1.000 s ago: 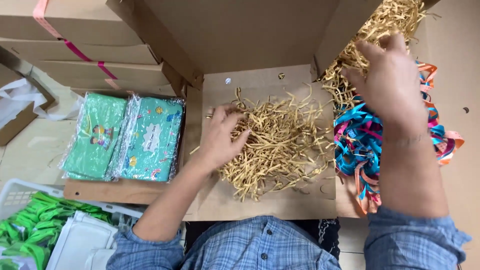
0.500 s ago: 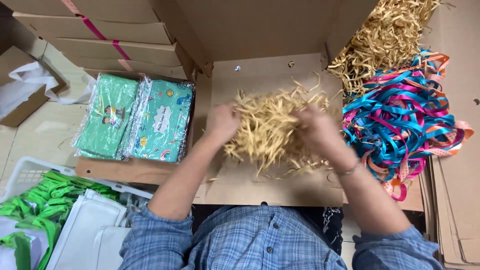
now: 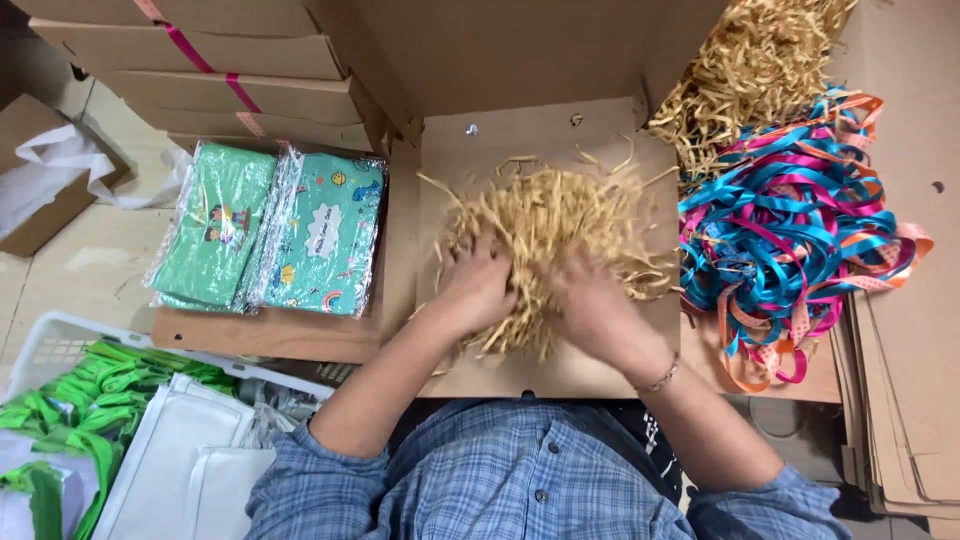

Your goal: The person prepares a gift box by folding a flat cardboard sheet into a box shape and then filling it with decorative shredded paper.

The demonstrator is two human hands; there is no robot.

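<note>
A heap of tan shredded paper lies in the bottom of an open flat cardboard box. My left hand presses into the near left side of the heap, fingers buried in the shreds. My right hand digs into the near right side, a thin bracelet on its wrist. Both hands sit close together, with strands of the shredded paper between the fingers.
A tangle of blue, pink and orange ribbons lies right of the box, with more shredded paper behind it. Two green wrapped pouches lie to the left. Stacked cardboard boxes stand behind them. A white basket holds green and white bags.
My right hand came back from the far-right pile of shreds and joined the left hand in the box. The heap in the box has grown and both hands have drawn nearer to me.
</note>
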